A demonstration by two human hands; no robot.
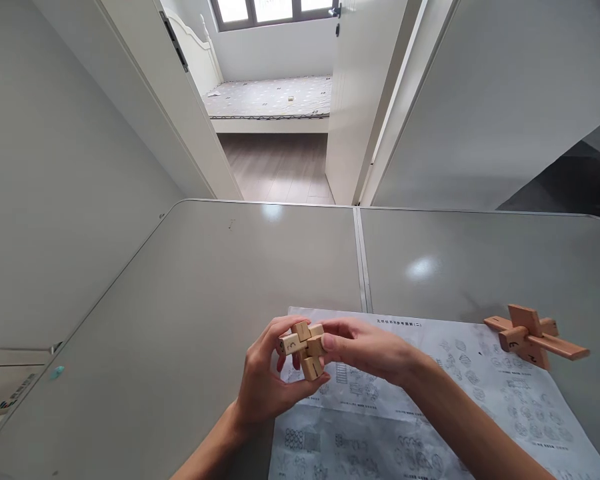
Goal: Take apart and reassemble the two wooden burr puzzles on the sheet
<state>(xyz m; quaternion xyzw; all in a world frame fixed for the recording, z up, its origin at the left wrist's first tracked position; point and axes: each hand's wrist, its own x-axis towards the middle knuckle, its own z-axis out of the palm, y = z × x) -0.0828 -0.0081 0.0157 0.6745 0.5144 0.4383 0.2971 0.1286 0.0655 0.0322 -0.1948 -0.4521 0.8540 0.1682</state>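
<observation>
Pale wood, short notched bars locked crosswise: the interlocking puzzle (304, 348) is held in the air between both hands, above the near-left part of a printed sheet (480, 400).

Left hand (263, 383): palm under and to the left of the piece. The fingers (276, 329) curl over its top-left and the thumb comes up from below, so they are clamped on the interlocking puzzle.

Right hand (367, 350): reaches in from the right, with its fingers (337, 331) pinched on the right-hand bars, thumb in front. Also clamped on the piece.

A dark handwritten mark shows on the face nearest the left fingers; I cannot read it with certainty.

The sheet lies flat on the counter (180, 300), directly beneath the fingers. It carries rows of small line diagrams and a heading along its far edge.

Right of the right fingers and well apart from them, a darker puzzle (530, 337) of flat reddish-brown planks crossed together rests at the sheet's far-right corner.

Beyond the fingers a seam (361, 260) divides the counter into two panels. Past that, an open doorway shows a wood floor (275, 167) and a bed (270, 97).
</observation>
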